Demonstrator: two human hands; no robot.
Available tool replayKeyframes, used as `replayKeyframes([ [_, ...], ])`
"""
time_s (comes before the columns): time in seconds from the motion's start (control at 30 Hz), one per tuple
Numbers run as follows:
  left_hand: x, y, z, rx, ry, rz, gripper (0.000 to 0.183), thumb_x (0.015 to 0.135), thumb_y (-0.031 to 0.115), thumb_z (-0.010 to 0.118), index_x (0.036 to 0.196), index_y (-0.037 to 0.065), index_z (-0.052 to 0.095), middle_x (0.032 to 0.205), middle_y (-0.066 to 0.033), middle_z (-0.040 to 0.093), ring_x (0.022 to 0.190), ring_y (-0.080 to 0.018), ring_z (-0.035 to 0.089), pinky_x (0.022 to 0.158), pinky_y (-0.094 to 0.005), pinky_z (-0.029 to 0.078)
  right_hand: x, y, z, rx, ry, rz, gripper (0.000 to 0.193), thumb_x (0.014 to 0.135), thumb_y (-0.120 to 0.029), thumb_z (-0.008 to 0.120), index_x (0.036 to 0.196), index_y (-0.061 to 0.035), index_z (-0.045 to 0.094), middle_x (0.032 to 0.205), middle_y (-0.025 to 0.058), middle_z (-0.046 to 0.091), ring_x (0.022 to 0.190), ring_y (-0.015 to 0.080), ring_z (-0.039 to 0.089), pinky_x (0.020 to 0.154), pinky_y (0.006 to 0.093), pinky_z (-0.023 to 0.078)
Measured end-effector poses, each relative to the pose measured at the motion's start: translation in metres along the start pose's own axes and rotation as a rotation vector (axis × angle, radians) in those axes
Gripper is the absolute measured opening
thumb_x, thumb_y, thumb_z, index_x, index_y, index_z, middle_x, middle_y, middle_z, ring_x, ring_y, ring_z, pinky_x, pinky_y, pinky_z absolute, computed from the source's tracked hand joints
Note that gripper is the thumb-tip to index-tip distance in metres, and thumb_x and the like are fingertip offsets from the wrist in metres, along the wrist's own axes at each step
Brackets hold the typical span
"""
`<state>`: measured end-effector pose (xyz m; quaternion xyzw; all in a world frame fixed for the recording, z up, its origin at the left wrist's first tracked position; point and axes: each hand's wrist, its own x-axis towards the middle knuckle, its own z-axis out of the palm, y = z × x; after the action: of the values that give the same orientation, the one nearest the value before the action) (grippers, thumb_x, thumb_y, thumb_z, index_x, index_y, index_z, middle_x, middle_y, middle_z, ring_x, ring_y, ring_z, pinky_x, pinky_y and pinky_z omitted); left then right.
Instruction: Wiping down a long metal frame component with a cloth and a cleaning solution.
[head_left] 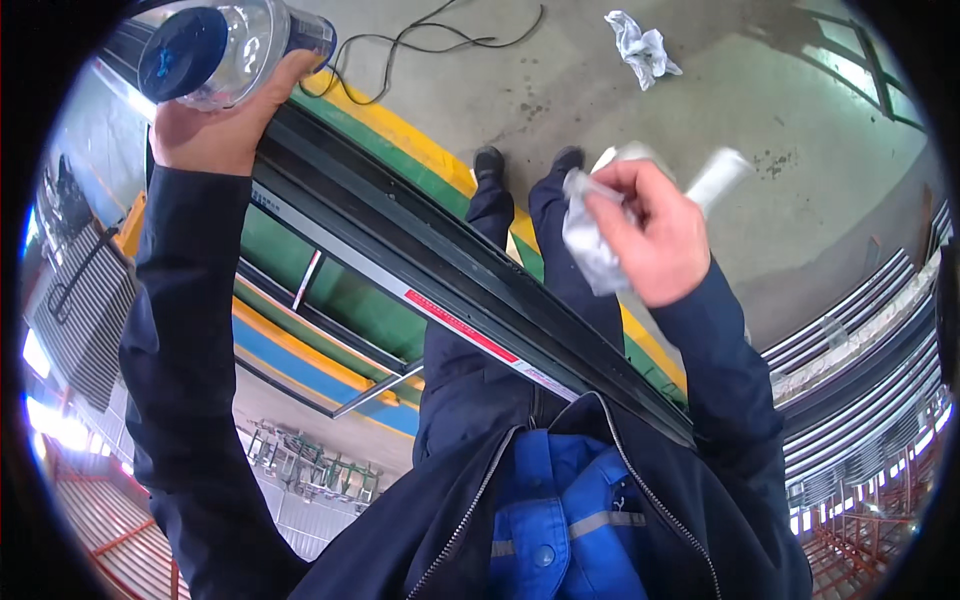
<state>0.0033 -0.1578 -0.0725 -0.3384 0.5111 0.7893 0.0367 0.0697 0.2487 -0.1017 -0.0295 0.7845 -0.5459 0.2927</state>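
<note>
At the upper left, my left hand is wrapped round a clear plastic bottle with a dark blue cap. The bottle is tilted, and its cap end faces me. My right hand, bent at the fingers, grips a crumpled white cloth; it may be paper. Blurred white material shows just beyond this hand, and I cannot tell whether it belongs to the same piece. Between the hands, long dark metal profiles run diagonally in front of my body. A red-and-white label strip lies along one of them.
Another crumpled white piece lies on the grey floor. A black cable curls near the bottle. Yellow and green bands run beside the profiles. Stacked metal bars stand at the right, and a ribbed metal stack at the left.
</note>
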Motion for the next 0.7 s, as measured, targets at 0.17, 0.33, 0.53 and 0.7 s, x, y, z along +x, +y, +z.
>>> replayKeyframes([
  [0.17,0.013,-0.01,-0.023,-0.06,-0.076,-0.029,0.053,0.107,0.027,0.041,0.153,0.005,0.028,0.158,-0.0226,0.027,0.146,-0.0491,0.018,0.115,-0.0714,0.017,-0.032,-0.02,0.001,-0.03,-0.211,0.069,0.01,0.084,-0.004,0.071,0.092,0.0002,0.066,0.082,0.0065,0.063,0.068,0.0114,0.057,0.061,0.0271,0.045],
  [0.33,-0.049,-0.027,0.059,1.12,0.011,0.483,0.047,0.076,0.01,0.086,0.116,-0.001,0.063,0.11,-0.0102,0.07,0.101,-0.0171,0.067,0.088,-0.0319,0.054,-0.045,-0.018,0.019,-0.074,-0.285,0.032,0.01,0.081,-0.004,0.072,0.089,-0.0016,0.067,0.081,0.0107,0.063,0.068,0.0222,0.063,0.062,0.0322,0.048],
  [0.53,-0.048,-0.025,0.057,1.19,-0.126,0.727,0.048,0.075,0.009,0.085,0.117,-0.001,0.063,0.111,-0.0107,0.07,0.102,-0.017,0.067,0.09,-0.0317,0.054,-0.052,-0.021,0.026,-0.266,-0.278,0.125,0.011,0.08,-0.008,0.071,0.086,-0.0005,0.067,0.078,0.012,0.063,0.069,0.0242,0.063,0.063,0.0338,0.049],
  [0.7,-0.047,-0.01,0.035,1.296,-0.239,0.989,0.049,0.074,0.007,0.085,0.118,-0.001,0.063,0.112,-0.0111,0.07,0.103,-0.0168,0.067,0.091,-0.0315,0.054,-0.051,-0.036,0.028,-0.245,-0.331,-0.007,0.009,0.08,-0.004,0.069,0.085,-0.0002,0.063,0.085,0.0126,0.064,0.069,0.0253,0.061,0.065,0.0339,0.049],
])
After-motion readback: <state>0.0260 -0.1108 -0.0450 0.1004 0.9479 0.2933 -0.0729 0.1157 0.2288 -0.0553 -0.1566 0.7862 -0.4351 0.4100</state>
